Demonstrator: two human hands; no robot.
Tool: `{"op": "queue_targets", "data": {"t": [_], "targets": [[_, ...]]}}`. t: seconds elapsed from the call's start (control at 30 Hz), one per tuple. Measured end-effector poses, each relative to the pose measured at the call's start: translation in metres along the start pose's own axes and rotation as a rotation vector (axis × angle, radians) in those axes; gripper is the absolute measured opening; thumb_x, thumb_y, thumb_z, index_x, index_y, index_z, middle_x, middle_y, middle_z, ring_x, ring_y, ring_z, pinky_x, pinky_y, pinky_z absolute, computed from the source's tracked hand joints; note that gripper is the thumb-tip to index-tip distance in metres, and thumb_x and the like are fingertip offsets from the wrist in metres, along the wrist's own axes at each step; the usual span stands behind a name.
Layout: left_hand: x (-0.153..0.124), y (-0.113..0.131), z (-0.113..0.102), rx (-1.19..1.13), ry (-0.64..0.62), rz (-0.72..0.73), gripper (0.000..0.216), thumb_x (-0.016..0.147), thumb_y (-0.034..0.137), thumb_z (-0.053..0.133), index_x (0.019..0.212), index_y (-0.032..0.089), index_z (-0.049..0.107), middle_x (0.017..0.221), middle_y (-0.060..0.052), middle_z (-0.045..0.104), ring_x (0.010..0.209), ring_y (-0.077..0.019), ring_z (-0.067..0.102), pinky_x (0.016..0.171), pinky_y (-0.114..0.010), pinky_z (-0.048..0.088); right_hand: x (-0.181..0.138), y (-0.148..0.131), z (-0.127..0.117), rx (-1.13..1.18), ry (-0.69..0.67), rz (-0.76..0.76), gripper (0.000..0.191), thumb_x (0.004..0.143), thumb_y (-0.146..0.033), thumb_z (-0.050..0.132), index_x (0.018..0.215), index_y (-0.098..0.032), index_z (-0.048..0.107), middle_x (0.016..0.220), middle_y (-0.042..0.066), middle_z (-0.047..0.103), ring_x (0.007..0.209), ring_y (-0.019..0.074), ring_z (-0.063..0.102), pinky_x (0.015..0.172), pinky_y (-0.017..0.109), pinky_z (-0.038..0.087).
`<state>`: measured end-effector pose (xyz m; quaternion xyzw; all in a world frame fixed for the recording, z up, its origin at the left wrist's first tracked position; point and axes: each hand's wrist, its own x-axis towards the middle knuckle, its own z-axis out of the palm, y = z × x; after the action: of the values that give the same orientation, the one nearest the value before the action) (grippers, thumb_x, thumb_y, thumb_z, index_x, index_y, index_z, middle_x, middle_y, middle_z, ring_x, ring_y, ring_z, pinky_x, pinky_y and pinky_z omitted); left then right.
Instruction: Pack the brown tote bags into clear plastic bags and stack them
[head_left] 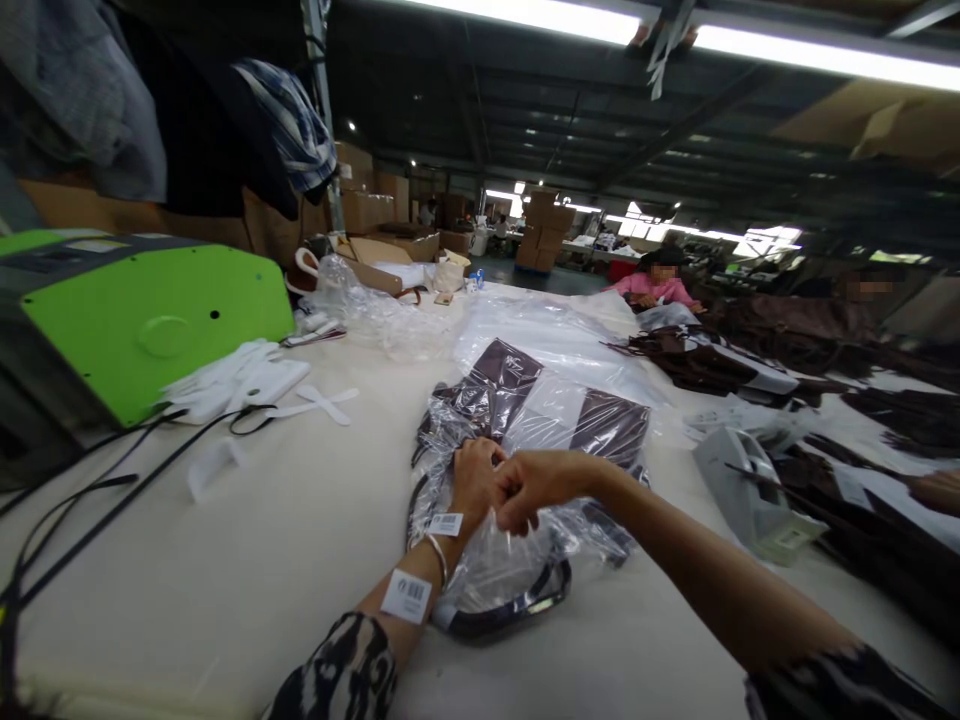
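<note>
A dark brown folded garment (517, 400) lies in a clear plastic bag (525, 555) on the white table (300, 520), straight in front of me. My left hand (472, 480) is closed on the crumpled bag opening near the garment's near end. My right hand (536, 487) is pressed against it, fingers curled in a pinch on the same plastic. Two white barcode stickers (406, 596) are stuck to my left forearm and wrist. A dark strap or hanger loop (510, 612) curves out below the bag.
A green machine (142, 320) with black cables (90, 500) stands at left, white plastic pieces (247, 385) beside it. More clear bags (375, 310) and cardboard boxes (390, 250) lie behind. A grey device (750, 490) and dark garments (862, 440) lie right. A person in pink (656, 285) works beyond.
</note>
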<state>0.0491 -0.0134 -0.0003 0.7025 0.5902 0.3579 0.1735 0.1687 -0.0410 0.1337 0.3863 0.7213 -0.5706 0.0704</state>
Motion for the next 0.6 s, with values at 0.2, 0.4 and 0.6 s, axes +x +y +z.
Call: {"op": "queue_targets", "data": {"t": [0.2, 0.4, 0.6], "targets": [[0.002, -0.002, 0.004, -0.034, 0.021, -0.011, 0.003, 0.079, 0.021, 0.072, 0.080, 0.020, 0.069, 0.096, -0.003, 0.069, 0.099, -0.0223, 0.057, 0.088, -0.037, 0.038, 0.055, 0.067, -0.069, -0.337, 0.378, 0.313, 0.027, 0.051, -0.026, 0.083, 0.043, -0.019, 0.058, 0.039, -0.003, 0.055, 0.042, 0.0124, 0.055, 0.048, 0.024, 0.046], [0.003, -0.002, 0.006, -0.036, 0.024, -0.020, 0.005, 0.077, 0.022, 0.074, 0.078, 0.021, 0.069, 0.093, -0.001, 0.069, 0.098, -0.0211, 0.057, 0.087, -0.035, 0.037, 0.040, 0.083, -0.083, -0.303, 0.443, 0.323, 0.024, 0.055, -0.033, 0.081, 0.054, -0.017, 0.063, 0.048, -0.002, 0.061, 0.049, 0.0118, 0.057, 0.050, 0.022, 0.045], [0.003, -0.002, 0.006, -0.037, 0.022, -0.014, 0.006, 0.079, 0.025, 0.073, 0.077, 0.022, 0.068, 0.092, -0.001, 0.069, 0.098, -0.0212, 0.056, 0.087, -0.035, 0.037, 0.023, 0.095, -0.045, 0.180, 0.561, 0.013, 0.037, 0.066, -0.043, 0.074, 0.091, -0.015, 0.072, 0.072, 0.001, 0.071, 0.058, 0.0104, 0.059, 0.051, 0.021, 0.044]]}}
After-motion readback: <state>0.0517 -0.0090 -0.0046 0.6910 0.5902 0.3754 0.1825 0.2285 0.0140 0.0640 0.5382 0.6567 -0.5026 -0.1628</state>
